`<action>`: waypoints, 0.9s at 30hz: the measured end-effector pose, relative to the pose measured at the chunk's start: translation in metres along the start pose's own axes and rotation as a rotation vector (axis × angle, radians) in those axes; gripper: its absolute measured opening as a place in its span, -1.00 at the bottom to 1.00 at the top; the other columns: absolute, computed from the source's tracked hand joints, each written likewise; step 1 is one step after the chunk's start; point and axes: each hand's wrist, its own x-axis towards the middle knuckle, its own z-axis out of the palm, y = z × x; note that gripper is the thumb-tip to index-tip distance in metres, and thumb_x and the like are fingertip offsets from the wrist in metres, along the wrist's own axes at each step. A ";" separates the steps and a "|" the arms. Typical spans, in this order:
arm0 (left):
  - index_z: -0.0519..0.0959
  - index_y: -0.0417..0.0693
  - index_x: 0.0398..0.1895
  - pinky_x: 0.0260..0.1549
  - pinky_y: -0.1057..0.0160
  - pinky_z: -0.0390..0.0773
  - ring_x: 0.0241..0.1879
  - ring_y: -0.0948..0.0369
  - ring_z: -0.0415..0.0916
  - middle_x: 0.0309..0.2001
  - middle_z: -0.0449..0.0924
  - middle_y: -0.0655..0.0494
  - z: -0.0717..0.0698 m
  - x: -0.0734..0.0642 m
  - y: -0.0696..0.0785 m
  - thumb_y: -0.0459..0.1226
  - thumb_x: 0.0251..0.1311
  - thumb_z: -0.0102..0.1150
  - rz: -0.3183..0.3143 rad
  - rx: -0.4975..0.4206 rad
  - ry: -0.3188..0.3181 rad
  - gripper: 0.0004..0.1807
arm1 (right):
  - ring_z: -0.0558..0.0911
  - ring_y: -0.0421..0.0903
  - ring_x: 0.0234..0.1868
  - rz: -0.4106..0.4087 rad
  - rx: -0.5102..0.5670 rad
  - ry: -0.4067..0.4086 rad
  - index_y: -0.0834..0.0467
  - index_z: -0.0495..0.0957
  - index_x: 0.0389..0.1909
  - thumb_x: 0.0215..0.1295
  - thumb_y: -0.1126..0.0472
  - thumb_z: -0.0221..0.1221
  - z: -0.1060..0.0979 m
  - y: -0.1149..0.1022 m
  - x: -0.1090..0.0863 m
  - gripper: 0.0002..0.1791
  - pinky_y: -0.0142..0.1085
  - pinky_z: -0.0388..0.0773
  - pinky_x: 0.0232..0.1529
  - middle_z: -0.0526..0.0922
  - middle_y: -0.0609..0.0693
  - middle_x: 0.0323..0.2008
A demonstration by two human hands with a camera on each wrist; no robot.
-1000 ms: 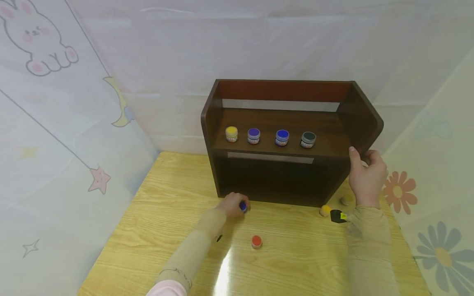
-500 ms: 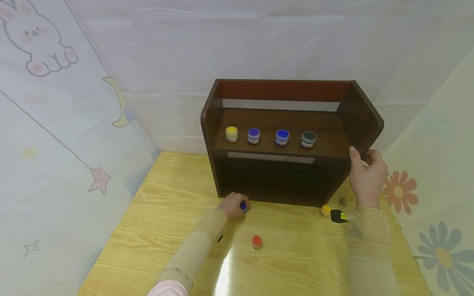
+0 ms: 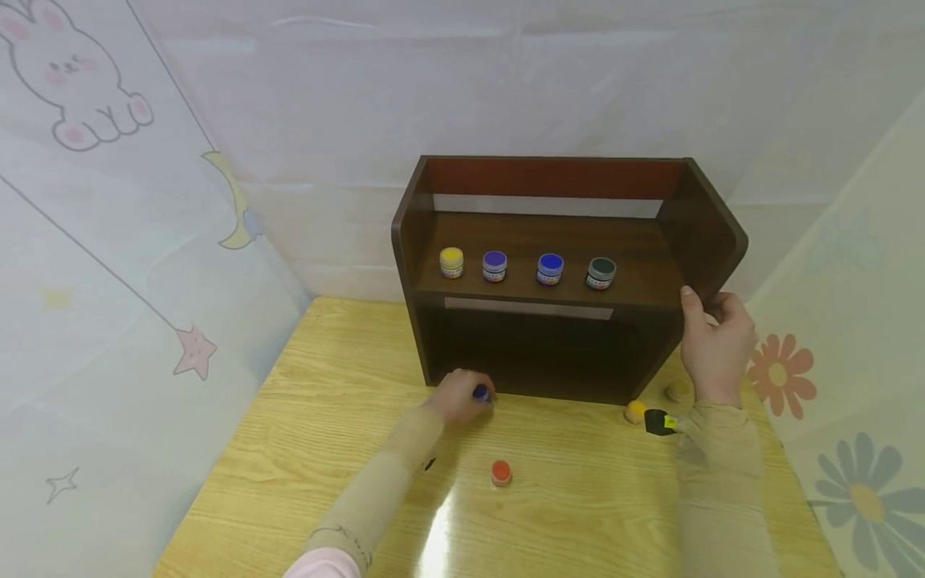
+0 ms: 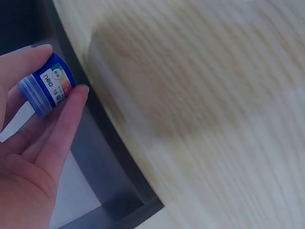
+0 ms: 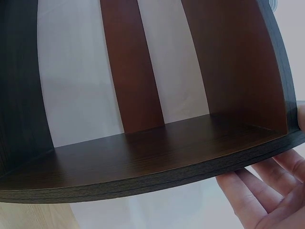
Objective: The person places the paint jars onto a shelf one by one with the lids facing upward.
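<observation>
Thumb and fingers of my left hand [image 3: 460,398] pinch a small blue paint jar [image 4: 49,86], its printed label showing in the left wrist view. That hand is low, by the bottom front edge of a dark brown two-tier shelf [image 3: 549,297]. My right hand [image 3: 717,345] grips the front edge of the shelf's right side panel, thumb on one face and fingers round the other. On the upper tier stand a yellow jar [image 3: 451,263], a purple jar [image 3: 495,266], a blue jar [image 3: 550,270] and a dark jar [image 3: 601,274], all upright in a row.
A red-lidded jar [image 3: 501,473] stands on the wooden table [image 3: 578,498] in front of the shelf. An orange-yellow lidded jar [image 3: 634,412] sits by the shelf's right foot, with another pale jar [image 3: 676,391] beside it. Printed sheets [image 3: 347,120] hang behind and at both sides.
My left hand has shifted slightly right and toward the shelf, carrying the blue paint jar. The right hand keeps its hold on the side panel.
</observation>
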 end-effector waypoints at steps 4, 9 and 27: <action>0.70 -0.01 -0.08 -0.10 0.28 0.60 -0.08 0.16 0.61 -0.08 0.66 0.07 -0.004 0.004 0.007 -0.28 0.21 0.43 -0.004 0.004 0.026 -0.77 | 0.62 -0.29 -0.13 -0.002 0.002 0.003 0.03 0.55 -0.25 0.41 -0.13 0.22 0.000 -0.001 -0.001 -0.71 -0.50 0.50 -0.16 0.58 -0.17 -0.22; 0.66 -0.11 0.00 -0.06 0.23 0.63 -0.02 0.04 0.62 -0.01 0.60 -0.03 -0.009 0.004 0.015 -0.33 0.21 0.43 -0.027 -0.023 0.048 -0.70 | 0.63 -0.27 -0.12 0.004 -0.005 0.005 0.03 0.56 -0.24 0.41 -0.13 0.21 0.000 -0.001 -0.001 -0.70 -0.50 0.50 -0.16 0.59 -0.15 -0.20; 0.62 -0.16 0.09 0.02 0.24 0.60 0.03 0.07 0.61 0.03 0.61 -0.04 -0.026 0.010 0.034 -0.40 0.18 0.42 0.023 -0.021 0.062 -0.61 | 0.64 -0.19 -0.03 0.001 -0.014 0.002 0.05 0.57 -0.20 0.41 -0.15 0.20 0.001 0.004 0.003 -0.67 -0.47 0.51 -0.11 0.61 -0.11 -0.16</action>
